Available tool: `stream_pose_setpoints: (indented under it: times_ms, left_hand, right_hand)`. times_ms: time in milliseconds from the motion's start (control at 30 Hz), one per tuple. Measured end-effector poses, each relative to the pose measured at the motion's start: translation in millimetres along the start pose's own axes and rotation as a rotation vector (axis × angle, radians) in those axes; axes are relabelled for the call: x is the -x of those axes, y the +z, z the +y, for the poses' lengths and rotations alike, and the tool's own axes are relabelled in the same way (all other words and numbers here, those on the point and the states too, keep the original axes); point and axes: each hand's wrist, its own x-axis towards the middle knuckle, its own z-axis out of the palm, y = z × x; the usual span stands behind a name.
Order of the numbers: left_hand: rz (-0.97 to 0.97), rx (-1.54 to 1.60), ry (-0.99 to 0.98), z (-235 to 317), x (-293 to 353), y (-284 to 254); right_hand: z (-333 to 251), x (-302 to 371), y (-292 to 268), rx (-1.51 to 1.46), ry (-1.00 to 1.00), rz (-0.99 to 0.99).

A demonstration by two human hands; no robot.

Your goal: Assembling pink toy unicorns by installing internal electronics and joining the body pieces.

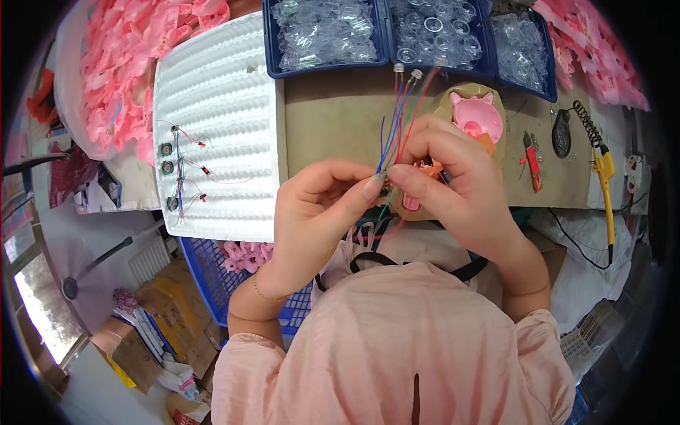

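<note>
My left hand and my right hand meet over the front edge of a brown work board. Together they pinch a small wired part with thin blue and red wires that rise to two tiny clear bulbs at the top. An orange piece shows under my right fingers. Just beyond my right hand a pink plastic pig-shaped shell sits on a tan block.
A white ridged foam tray at left holds three small wired speaker parts. Blue bins of clear plastic pieces line the back. Pink shells fill a bag at left. A yellow soldering iron, red cutters lie right.
</note>
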Motion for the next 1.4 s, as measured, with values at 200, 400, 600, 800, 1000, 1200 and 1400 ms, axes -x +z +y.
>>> stream_pose_setpoints:
  times_ms: [200,400,600,800,1000,1200,1400]
  left_hand:
    - [0.021,0.076,0.218,-23,-3,-1]
    - [0.078,0.183,0.133,-17,-5,-1]
    - [0.086,0.160,0.178,-19,-5,0]
    - [0.040,0.071,0.145,-17,-5,1]
    - [-0.096,0.329,0.150,-20,-11,4]
    - [-0.061,0.168,0.158,-18,-10,-1]
    - [0.002,-0.127,0.201,-11,-9,1]
  right_hand:
    - [6,2,8,-0.283,0.203,0.004]
    - [10,0,4,0.179,-0.127,0.340]
    - [-9,0,1,0.077,0.089,0.170]
    - [-1,-1,4,0.052,-0.037,0.074]
    - [-3,3,11,-0.489,0.310,0.074]
    - [0,7,3,0.025,-0.045,0.185]
    - [1,0,4,-0.486,0.354,0.030]
